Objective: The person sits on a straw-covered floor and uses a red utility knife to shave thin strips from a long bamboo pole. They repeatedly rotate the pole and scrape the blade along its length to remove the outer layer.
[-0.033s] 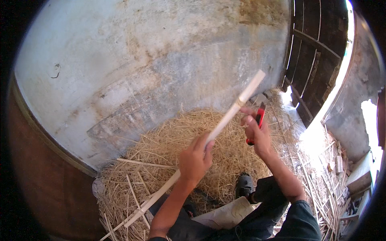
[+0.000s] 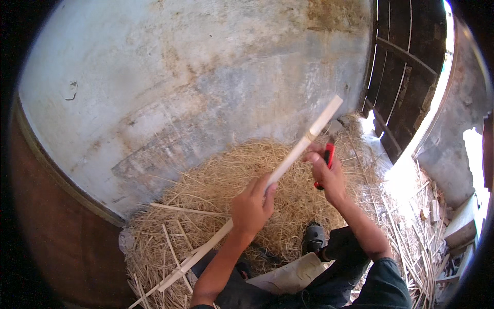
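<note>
A long pale bamboo strip point(image 2: 290, 162) with a raised node near its upper end slants across the view from lower left to upper right. Around its middle the fingers of my left hand point(image 2: 249, 208) are wrapped. My right hand point(image 2: 329, 177) is closed on a red and black utility knife point(image 2: 329, 154), its blade pointing up and blurred. The knife is beside the strip, just below the node. The right fingertips are close to the strip; I cannot tell whether they touch it.
Straw-like shavings point(image 2: 216, 175) cover the floor before a stained wall point(image 2: 206, 77). A dark plank door point(image 2: 406, 67) stands at the far right, with loose strips point(image 2: 411, 242) below it. My shoe point(image 2: 313, 238) and a pale block point(image 2: 288, 275) show between my legs.
The strip's upper end has shifted slightly right and down. My right hand and the knife have moved a little down and left, and the knife stands more upright.
</note>
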The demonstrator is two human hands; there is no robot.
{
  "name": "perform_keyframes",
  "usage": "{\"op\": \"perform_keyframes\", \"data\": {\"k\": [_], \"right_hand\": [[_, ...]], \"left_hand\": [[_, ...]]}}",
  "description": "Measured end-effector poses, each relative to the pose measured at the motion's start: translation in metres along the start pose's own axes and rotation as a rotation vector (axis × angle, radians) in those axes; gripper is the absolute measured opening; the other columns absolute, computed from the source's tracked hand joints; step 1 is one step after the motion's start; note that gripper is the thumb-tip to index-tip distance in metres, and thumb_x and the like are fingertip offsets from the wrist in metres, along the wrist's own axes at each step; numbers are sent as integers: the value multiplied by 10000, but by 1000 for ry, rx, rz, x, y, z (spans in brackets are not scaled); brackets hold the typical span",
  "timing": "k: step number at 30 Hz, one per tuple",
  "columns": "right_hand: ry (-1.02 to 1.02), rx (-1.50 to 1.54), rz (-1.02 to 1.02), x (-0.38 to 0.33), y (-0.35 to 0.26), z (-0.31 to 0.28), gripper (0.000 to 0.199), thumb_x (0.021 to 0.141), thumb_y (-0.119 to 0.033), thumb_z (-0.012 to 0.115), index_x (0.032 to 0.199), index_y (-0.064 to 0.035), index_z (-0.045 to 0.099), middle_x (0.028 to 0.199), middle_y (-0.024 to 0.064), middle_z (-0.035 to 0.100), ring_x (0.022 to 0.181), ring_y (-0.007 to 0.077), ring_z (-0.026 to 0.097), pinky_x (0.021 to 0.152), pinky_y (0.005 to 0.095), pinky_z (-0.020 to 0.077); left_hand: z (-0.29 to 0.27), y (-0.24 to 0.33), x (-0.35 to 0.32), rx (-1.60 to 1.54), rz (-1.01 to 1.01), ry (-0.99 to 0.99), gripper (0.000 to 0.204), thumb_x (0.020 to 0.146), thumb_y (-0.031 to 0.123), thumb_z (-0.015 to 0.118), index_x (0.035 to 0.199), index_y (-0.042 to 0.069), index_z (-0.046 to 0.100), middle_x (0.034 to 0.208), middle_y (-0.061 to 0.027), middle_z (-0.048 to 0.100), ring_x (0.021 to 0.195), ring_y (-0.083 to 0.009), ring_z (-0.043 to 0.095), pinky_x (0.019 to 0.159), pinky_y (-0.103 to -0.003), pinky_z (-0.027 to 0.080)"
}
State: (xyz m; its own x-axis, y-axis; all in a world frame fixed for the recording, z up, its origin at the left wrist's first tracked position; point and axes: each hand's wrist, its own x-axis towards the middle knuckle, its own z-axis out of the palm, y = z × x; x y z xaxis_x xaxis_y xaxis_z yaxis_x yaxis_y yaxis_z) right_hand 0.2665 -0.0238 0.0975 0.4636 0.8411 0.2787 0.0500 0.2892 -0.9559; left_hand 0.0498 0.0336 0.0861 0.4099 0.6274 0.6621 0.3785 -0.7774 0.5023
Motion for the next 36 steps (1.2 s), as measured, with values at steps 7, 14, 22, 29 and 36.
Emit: {"op": "perform_keyframes", "data": {"k": [7,14,22,29,36], "right_hand": [[-94,-51,87,-7,28,12,391,992,-238,727,1305,-11,665,863,-14,665,694,71,554,648,275,464],[-152,-110,15,-3,44,5,248,1009,-219,707,1087,13,668,894,22,718,765,87,592,708,288,487],[-169,-279,117,-12,42,4,226,1040,-235,644,1074,-13,663,743,-12,592,702,89,532,652,286,447],[-37,-337,-49,-4,61,9,253,1010,-161,664,1194,3,607,844,17,612,783,89,555,674,276,459],[-114,-216,-56,3,66,3,340,965,-26,654,1279,20,532,978,39,669,886,98,632,756,258,521]], "left_hand": [[15,-10,-13,99,5,-108,291,956,151,706,1232,59,710,999,-163,733,721,-337,716,574,-414,548],[21,-25,-18,84,20,-116,308,999,213,661,1265,60,686,941,-121,712,643,-303,678,529,-405,514],[23,-31,-20,88,12,-129,290,1001,216,659,1243,59,689,924,-119,709,634,-301,672,521,-398,506],[21,-27,-17,78,-58,-177,309,967,174,693,1257,68,690,948,-165,716,731,-362,709,587,-434,546],[25,-37,-19,127,14,-131,283,1016,242,643,1218,50,686,909,-110,710,615,-287,675,522,-396,517]]}}
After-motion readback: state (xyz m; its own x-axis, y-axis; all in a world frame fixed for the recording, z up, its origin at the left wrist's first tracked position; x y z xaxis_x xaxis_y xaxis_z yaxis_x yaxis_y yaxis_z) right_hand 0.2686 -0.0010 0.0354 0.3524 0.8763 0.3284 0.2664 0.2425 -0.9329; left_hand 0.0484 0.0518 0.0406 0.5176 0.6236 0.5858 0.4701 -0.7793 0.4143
